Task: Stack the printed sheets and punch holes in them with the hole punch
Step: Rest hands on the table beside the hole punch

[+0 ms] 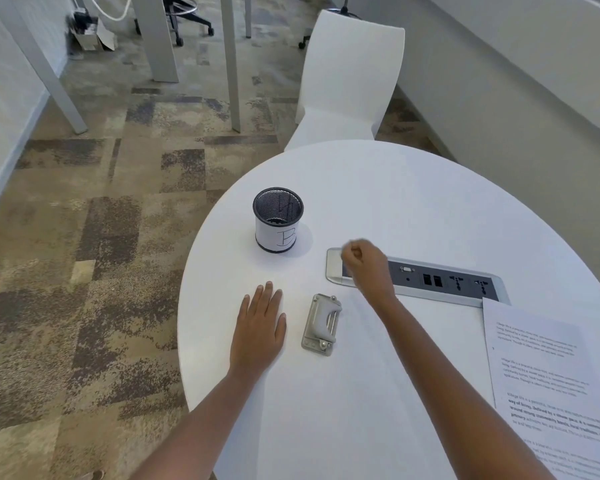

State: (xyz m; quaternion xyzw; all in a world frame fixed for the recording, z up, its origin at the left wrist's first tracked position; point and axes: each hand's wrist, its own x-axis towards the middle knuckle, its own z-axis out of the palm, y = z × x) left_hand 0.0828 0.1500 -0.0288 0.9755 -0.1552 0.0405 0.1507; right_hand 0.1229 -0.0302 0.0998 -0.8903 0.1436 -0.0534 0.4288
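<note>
The left hand [258, 329] lies flat & open on the round white table [413, 188], holding nothing. The right hand [364, 263] is curled into a fist above the power strip panel [465, 284] set in the table top; it may be pinching something tiny, but the view is too blurry to tell, so I'd say clenched w/ nothing seen in it. The hole punch [321, 325] sits just beside the left hand, between the two arms, not touched. The printed sheets [548, 382] lie well apart from it, at the right edge of the table, and look loosely spread, not squared up. A mesh pen cup [278, 220] marked B stands farther back, and a white chair [347, 74] is behind the table. So the job looks barely begun. To do this step well: gather the sheets first, tap the edges on the table till they line up, then slide the neat edge all the way into the punch slot. Keep one hand flat on the stack so no page slips, & press down firm w/ the other.
</note>
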